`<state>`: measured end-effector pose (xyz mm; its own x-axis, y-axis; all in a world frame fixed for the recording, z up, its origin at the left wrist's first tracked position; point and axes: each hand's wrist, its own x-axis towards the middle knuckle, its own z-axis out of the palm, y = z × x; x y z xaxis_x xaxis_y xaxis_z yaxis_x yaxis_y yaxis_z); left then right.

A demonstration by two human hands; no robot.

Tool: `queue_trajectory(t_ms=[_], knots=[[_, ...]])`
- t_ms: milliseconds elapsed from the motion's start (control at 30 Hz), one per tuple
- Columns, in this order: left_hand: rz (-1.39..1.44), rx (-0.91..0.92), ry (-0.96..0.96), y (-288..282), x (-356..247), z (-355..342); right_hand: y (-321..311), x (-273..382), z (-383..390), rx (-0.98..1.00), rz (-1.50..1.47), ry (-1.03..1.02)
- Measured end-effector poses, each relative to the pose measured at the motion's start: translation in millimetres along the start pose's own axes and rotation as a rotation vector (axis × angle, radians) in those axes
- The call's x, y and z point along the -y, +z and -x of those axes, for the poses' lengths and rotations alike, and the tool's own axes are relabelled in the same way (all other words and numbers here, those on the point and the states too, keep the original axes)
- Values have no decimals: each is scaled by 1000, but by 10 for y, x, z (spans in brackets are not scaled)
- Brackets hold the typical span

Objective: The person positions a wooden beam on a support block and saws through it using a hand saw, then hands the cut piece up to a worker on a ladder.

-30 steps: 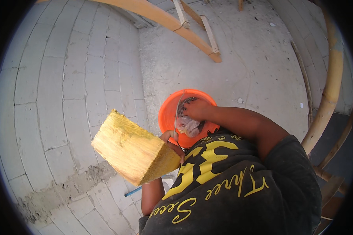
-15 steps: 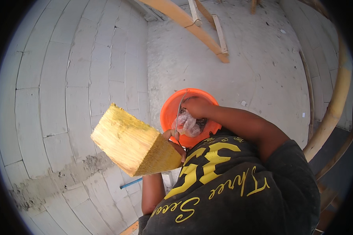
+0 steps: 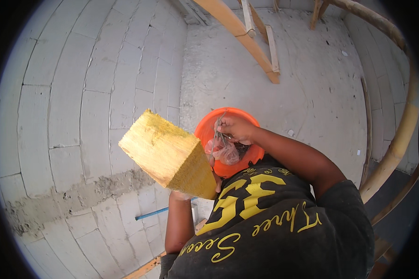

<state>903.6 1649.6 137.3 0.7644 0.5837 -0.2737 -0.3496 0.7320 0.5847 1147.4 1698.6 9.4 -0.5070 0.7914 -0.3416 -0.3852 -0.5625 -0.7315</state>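
My left hand [image 3: 213, 163] is mostly hidden behind a thick yellow block [image 3: 165, 149], rough and grained like sawn timber. Its fingers show at the block's right edge, curled against it, and the wrist comes up beneath. Inside an orange bucket [image 3: 202, 123], my right hand [image 3: 235, 129] pinches thin grey strands [image 3: 217, 122] that look like wire. Below that hand lies a crumpled clear plastic bag [image 3: 226, 153]. Small dark pieces [image 3: 241, 148], too small to name surely, lie beside the bag.
On the left rises a grey block wall [image 3: 65, 121] with a rough mortar band. Wooden framing [image 3: 246, 39] crosses the far floor. A bamboo pole [image 3: 398, 139] curves along the right. A blue strip [image 3: 151, 214] lies near my left forearm.
My right hand has lifted slightly out of the bucket, and the grey strands now show in its fingers. Block and bucket appear shifted slightly right as the view moved.
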Motion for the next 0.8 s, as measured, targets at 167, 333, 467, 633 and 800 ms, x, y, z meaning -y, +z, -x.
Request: queue_trajectory(t_ms=[167, 333, 467, 633, 800], knots=[[-34, -43, 26, -14, -34, 6, 19, -32, -58, 12, -122, 56], [20, -114, 61, -109, -152, 24, 99, 64, -192, -52, -155, 162], [-80, -82, 28, -333, -293, 88, 190, 204, -307, -1, -105, 147], [-107, -248, 159, -657, -408, 87, 278, 307, -441, 36, 20, 137], [-191, -114, 124, -653, -763, 29, 345, 347, -600, 124, -94, 69]])
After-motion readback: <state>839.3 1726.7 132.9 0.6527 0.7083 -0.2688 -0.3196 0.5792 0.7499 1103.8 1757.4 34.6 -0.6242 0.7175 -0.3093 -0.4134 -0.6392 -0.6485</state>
